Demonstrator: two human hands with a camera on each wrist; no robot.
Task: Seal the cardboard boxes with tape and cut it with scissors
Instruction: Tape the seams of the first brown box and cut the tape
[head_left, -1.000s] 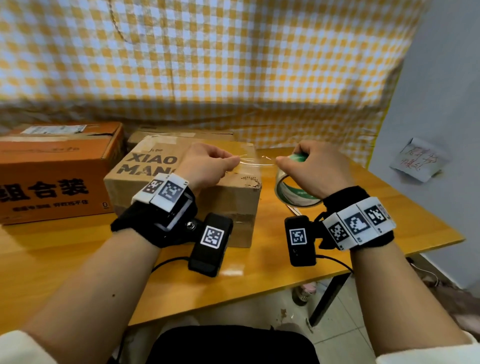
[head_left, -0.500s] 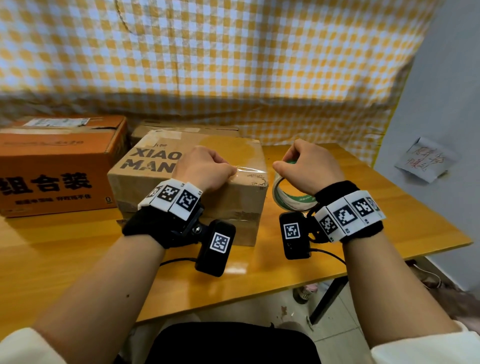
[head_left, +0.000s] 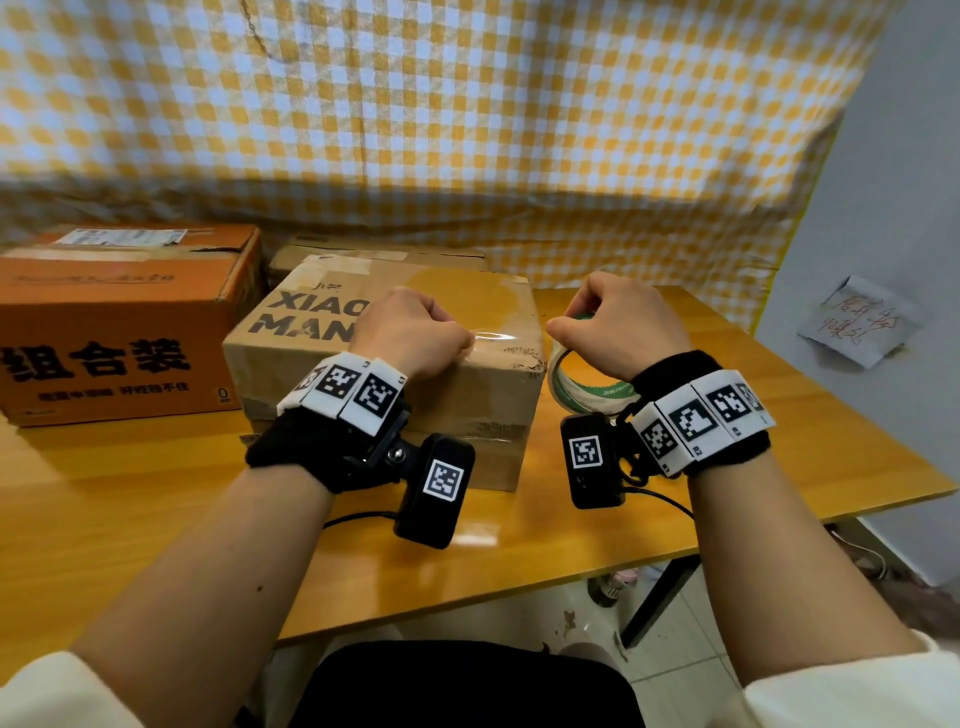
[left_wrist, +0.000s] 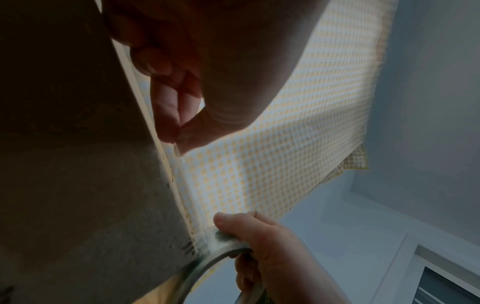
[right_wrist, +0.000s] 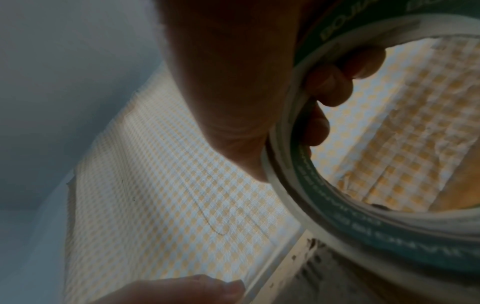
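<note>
A brown cardboard box (head_left: 467, 312) printed with black letters sits in the middle of the wooden table (head_left: 156, 519). My left hand (head_left: 415, 332) rests on the box's near top edge and pinches the free end of a clear tape strip (head_left: 498, 338); the pinch (left_wrist: 179, 135) shows in the left wrist view. The strip (left_wrist: 192, 195) runs right to a tape roll (head_left: 582, 384) with a green-printed core, just off the box's right side. My right hand (head_left: 618, 332) grips the roll, fingers (right_wrist: 330, 86) through its ring (right_wrist: 363, 236). No scissors are in view.
An orange box (head_left: 119, 322) with black characters stands at the left of the table. Another brown box (head_left: 374, 254) lies behind the middle one. A yellow checked cloth (head_left: 467, 130) hangs behind. A paper note (head_left: 857, 322) is stuck on the grey wall at right.
Both hands came down and toward me; the stretched tape strip, earlier held above the box, now lies at the box's near top edge. The roll dropped beside the box's right side.
</note>
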